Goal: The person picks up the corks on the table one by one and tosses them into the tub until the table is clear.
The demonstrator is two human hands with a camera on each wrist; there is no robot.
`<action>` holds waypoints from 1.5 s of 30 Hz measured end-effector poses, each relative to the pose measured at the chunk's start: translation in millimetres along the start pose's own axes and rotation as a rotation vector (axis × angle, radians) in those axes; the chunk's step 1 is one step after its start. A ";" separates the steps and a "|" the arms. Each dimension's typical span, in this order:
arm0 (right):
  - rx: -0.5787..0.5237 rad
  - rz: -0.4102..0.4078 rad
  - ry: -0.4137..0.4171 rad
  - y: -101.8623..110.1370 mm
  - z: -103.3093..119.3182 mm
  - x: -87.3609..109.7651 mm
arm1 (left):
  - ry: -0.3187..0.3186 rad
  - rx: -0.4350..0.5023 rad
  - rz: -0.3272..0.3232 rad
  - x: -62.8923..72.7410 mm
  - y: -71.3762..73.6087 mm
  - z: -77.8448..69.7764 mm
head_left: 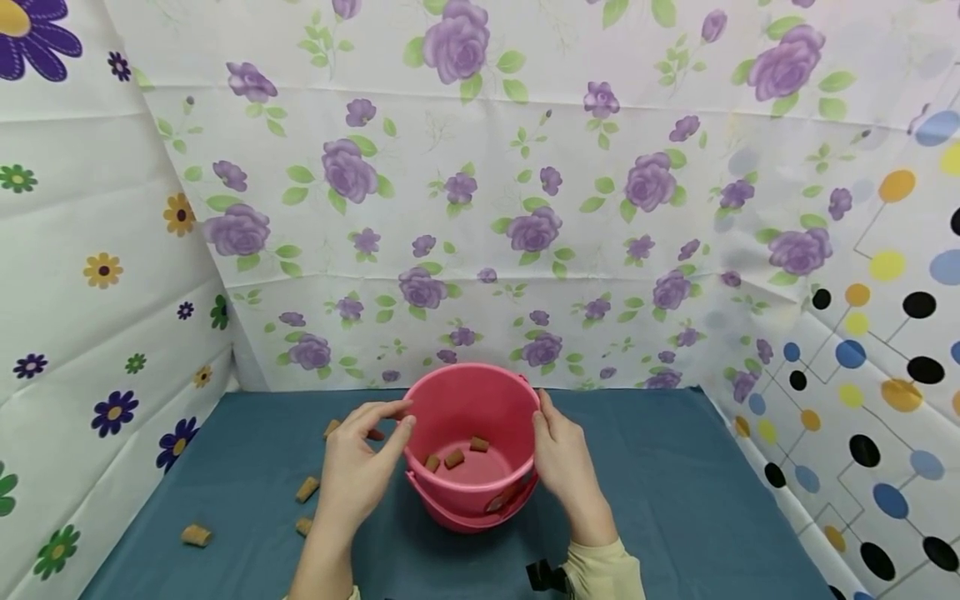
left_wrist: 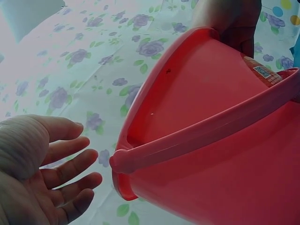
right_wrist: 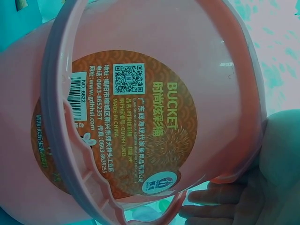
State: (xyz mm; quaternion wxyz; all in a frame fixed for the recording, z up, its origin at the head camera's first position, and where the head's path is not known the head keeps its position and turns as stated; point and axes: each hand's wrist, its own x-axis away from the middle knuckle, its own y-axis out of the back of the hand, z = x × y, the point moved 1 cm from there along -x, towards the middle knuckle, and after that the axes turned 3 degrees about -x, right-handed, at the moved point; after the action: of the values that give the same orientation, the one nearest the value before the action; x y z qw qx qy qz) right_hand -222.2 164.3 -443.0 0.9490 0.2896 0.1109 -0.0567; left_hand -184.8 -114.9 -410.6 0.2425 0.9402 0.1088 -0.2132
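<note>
A pink plastic bucket stands mouth up in the middle of the table, its handle hanging down against the front side. Inside on the bottom lie three brown corks. My right hand holds the bucket's rim on the right, thumb at the rim and fingers outside below it. At the left rim is my left hand, its fingers loosely bent; the left wrist view shows a gap between them and the bucket. A printed label fills much of the right wrist view.
Several more corks lie on the blue tablecloth left of the bucket, one cork far out and another cork near the left forearm. A flowered curtain closes off the back, with patterned sheets at both sides.
</note>
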 end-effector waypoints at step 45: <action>-0.010 -0.004 -0.010 1.8 1.1 2.0 | 0.134 -0.496 0.034 24.7 123.7 90.5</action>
State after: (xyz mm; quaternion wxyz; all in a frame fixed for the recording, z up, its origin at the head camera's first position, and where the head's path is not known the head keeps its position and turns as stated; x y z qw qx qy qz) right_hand -219.8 165.1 -441.6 0.9509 0.2841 0.1072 -0.0595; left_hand -156.3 -264.1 -442.7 0.4617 0.8655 0.1578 -0.1131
